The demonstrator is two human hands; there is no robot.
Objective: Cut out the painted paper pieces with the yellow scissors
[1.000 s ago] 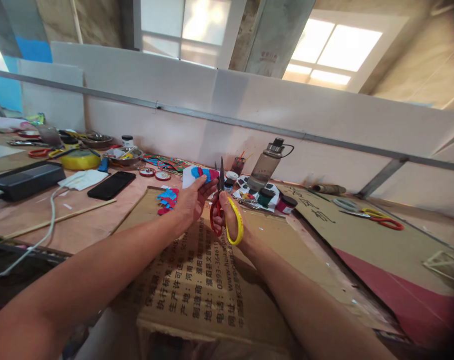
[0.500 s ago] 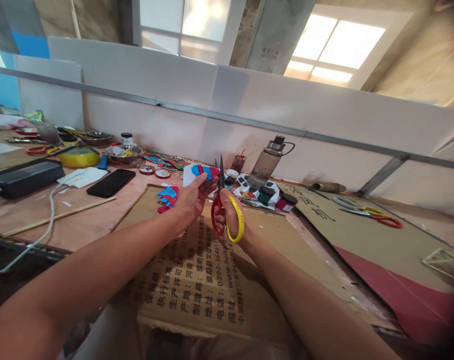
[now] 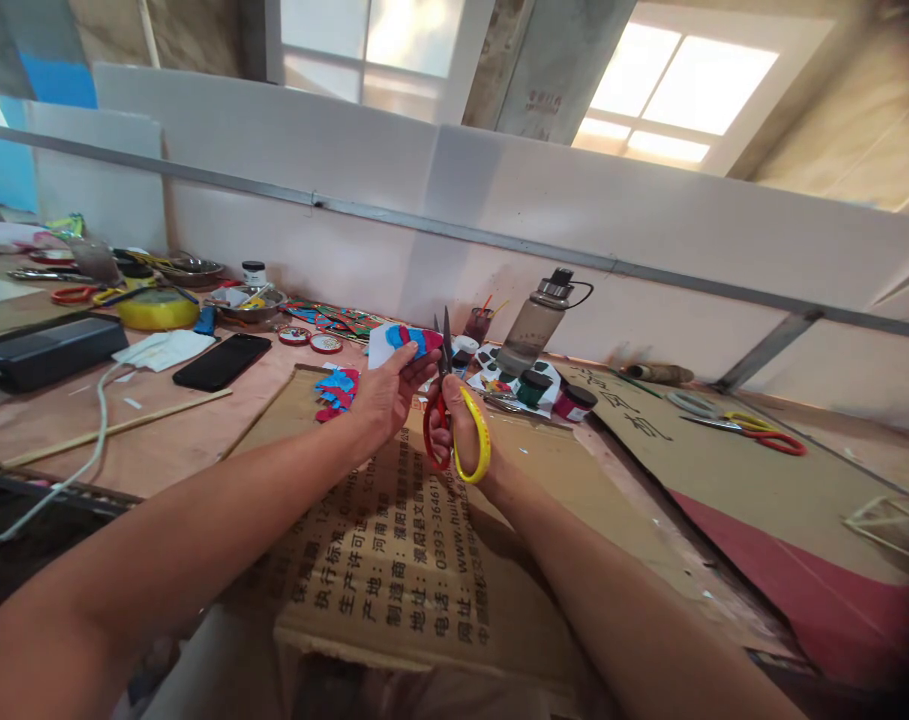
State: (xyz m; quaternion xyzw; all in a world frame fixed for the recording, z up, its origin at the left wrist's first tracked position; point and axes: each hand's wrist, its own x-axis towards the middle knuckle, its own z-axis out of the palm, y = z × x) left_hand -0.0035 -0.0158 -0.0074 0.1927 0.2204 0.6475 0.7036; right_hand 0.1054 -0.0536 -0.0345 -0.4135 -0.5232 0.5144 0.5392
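Note:
My left hand (image 3: 389,393) pinches a piece of painted paper (image 3: 416,341), blue and crimson with a white edge, above the cardboard sheet. In my right hand (image 3: 460,430) is a pair of scissors (image 3: 481,440) with one yellow and one red handle loop. The blades point up and stand slightly apart, beside the right edge of the paper; whether they touch it I cannot tell. Several blue and crimson cut pieces (image 3: 337,392) lie on the cardboard (image 3: 394,560) just left of my left hand.
Behind my hands stand a grey water bottle (image 3: 530,325) and paint jars (image 3: 574,403). To the left lie a black phone (image 3: 221,361), a power adapter (image 3: 53,350) and a thin wooden stick (image 3: 124,430). Another pair of scissors (image 3: 754,432) rests on the brown board (image 3: 694,480) at right.
Both hands stay almost in place. The scissor blades are a little closer together than before, and the view has shifted very slightly.

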